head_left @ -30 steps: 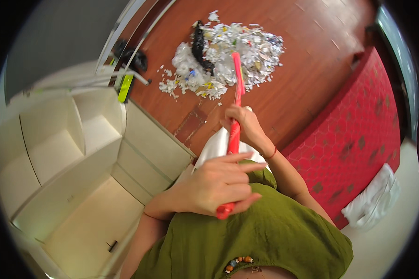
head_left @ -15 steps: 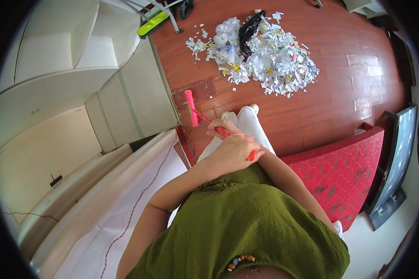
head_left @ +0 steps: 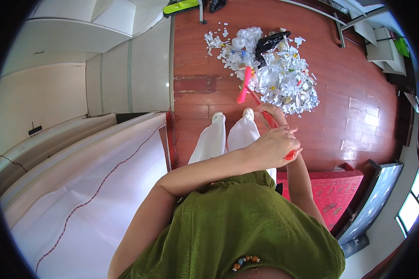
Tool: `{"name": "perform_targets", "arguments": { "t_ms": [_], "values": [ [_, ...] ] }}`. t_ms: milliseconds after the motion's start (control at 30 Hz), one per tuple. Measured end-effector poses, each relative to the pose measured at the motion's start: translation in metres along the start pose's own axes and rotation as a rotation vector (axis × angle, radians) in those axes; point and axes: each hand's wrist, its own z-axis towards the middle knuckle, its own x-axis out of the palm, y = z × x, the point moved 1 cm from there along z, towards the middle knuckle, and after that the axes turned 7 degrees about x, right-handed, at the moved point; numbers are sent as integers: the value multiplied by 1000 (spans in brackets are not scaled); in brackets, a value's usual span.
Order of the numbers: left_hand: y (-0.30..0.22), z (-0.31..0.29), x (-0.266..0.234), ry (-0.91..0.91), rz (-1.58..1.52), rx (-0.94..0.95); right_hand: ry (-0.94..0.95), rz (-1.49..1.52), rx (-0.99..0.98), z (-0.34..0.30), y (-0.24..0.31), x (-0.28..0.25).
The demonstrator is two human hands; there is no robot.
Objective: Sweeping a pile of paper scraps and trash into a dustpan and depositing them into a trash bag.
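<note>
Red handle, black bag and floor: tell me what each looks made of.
Red handle: probably plastic or plastic-coated; evenly bright red, smooth-looking, core hidden.
Black bag: likely thin plastic film; crumpled, with shiny creases.
Floor: wood or wood-look laminate, glossy; plank seams and bright glare show.

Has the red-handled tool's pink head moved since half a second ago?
Yes, the pink head has moved right, from beside the dark floor patch toward the heap of paper scraps.

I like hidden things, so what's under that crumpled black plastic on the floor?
Torn white paper scraps and crumpled clear plastic show beside the crumpled black plastic. Whatever lies directly beneath it is covered, so I can't tell what's there.
</note>
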Motion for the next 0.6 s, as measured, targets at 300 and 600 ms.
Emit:
{"name": "perform_targets", "arguments": {
  "t_ms": [300,600],
  "values": [
    [-74,18,-41,142,-123,82,202,-205,-16,11,1,-33],
    [46,30,-8,129,332,-245,-81,405,-397,68,-49,68]
  ]
}}
